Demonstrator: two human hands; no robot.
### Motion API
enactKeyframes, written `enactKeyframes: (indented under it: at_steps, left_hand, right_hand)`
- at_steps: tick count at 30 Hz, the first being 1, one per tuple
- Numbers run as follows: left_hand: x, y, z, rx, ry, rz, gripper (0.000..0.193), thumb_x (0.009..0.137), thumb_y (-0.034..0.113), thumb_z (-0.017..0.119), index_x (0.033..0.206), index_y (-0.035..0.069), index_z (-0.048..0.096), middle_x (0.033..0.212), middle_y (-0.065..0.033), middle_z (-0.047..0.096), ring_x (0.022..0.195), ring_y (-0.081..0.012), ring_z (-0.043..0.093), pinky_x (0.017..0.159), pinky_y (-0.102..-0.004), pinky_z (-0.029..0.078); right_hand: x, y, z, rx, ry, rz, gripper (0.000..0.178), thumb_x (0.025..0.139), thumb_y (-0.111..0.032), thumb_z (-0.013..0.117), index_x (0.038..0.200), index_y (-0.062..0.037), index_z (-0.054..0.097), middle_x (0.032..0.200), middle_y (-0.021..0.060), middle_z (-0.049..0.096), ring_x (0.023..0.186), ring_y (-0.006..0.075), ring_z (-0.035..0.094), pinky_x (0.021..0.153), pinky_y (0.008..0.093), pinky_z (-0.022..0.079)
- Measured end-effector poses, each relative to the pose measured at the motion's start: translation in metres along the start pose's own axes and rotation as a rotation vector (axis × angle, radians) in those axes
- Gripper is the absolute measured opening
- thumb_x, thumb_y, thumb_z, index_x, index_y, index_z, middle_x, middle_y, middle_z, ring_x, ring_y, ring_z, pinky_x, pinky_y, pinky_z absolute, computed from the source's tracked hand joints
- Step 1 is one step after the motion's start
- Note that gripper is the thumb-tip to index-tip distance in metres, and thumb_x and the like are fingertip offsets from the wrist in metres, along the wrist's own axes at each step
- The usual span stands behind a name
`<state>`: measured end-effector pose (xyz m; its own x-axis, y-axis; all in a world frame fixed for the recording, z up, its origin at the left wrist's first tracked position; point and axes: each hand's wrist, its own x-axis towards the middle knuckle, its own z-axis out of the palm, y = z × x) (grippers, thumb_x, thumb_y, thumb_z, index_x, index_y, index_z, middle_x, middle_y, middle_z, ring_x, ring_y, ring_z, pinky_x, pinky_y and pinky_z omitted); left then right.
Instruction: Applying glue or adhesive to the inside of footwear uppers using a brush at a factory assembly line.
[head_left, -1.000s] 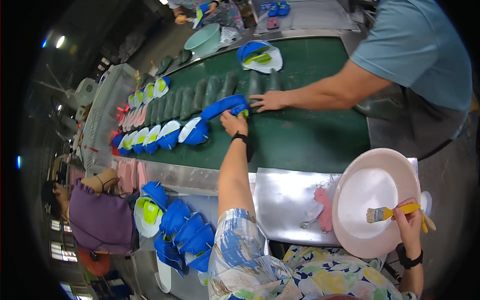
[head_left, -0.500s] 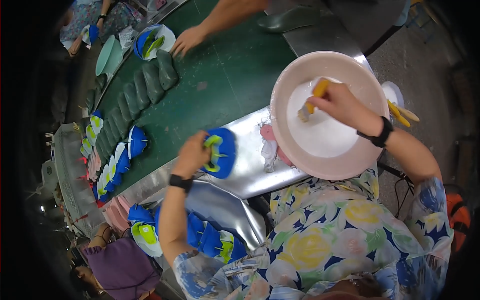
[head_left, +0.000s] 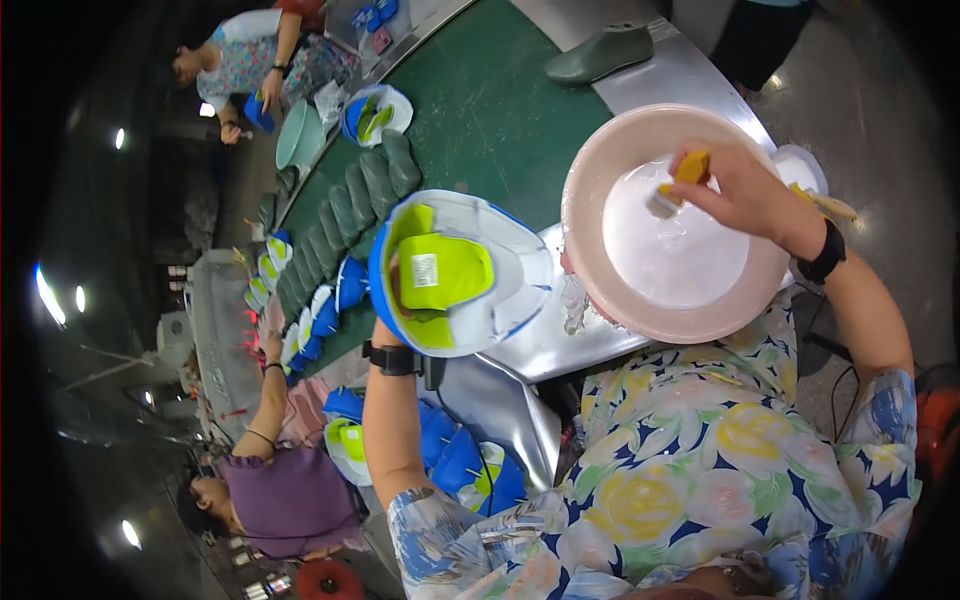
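Note:
My left hand (head_left: 386, 332) grips a shoe upper (head_left: 505, 255) of white and blue with a lime-green lining, raised above the metal tabletop. Its inside faces up, and most of my fingers are hidden by it. In my right hand (head_left: 745, 190) is a brush with a yellow handle (head_left: 692, 168). The bristles point down at white liquid (head_left: 672, 268) in a large pale pink basin (head_left: 580, 215), touching or just above its surface. Several more blue uppers (head_left: 440, 445) lie heaped beside my left forearm.
A row of dark green shoe lasts (head_left: 345, 207) lines the green conveyor belt (head_left: 480, 130); another last (head_left: 600, 55) lies on its metal end. A person in purple (head_left: 290, 500) works at left, another (head_left: 255, 60) at far left. A white bowl (head_left: 800, 168) stands right of the basin.
The upper in my left hand has come up and turned, now showing its open inside. The brush has moved slightly right in the basin. A co-worker's arm has left the belt.

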<state>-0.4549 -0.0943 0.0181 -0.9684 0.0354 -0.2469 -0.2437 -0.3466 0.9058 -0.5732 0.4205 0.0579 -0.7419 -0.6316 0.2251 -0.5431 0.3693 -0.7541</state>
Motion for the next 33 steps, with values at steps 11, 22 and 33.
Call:
enactKeyframes:
  at_steps: [11, 22, 33]
  left_hand:
    - [0.044, -0.003, 0.174, 0.028, -0.219, 0.078, 0.060, 0.098, 0.039, 0.053, 0.149, 0.010, 0.038, 0.141, -0.0123, 0.053, 0.123, -0.0295, 0.058, 0.103, -0.0476, 0.049]
    - [0.034, -0.031, 0.206, -0.220, -0.244, 0.379, 0.056, 0.099, 0.037, 0.051, 0.147, 0.010, 0.040, 0.139, -0.0130, 0.053, 0.122, -0.0305, 0.058, 0.101, -0.0471, 0.050]
    - [0.053, -0.015, 0.216, 0.849, 0.359, 1.019, 0.047, 0.101, 0.027, 0.052, 0.142, 0.005, 0.046, 0.135, -0.0115, 0.055, 0.121, -0.0278, 0.058, 0.100, -0.0443, 0.051]
  right_hand:
    - [0.021, -0.030, -0.018, 0.035, 0.247, -0.369, 0.024, 0.086, -0.019, 0.070, 0.088, -0.0012, 0.054, 0.069, 0.0146, 0.059, 0.063, 0.0281, 0.061, 0.058, 0.0358, 0.046]
    - [0.003, -0.020, 0.014, 0.696, 0.334, 0.343, 0.038, 0.087, -0.030, 0.066, 0.077, 0.0066, 0.066, 0.065, 0.0100, 0.066, 0.055, 0.0126, 0.063, 0.052, 0.0244, 0.049]
    - [-0.008, -0.057, 0.027, 0.827, 0.250, 0.346, 0.034, 0.089, -0.025, 0.069, 0.083, 0.0081, 0.066, 0.069, 0.0119, 0.066, 0.057, 0.0139, 0.064, 0.053, 0.0251, 0.050]
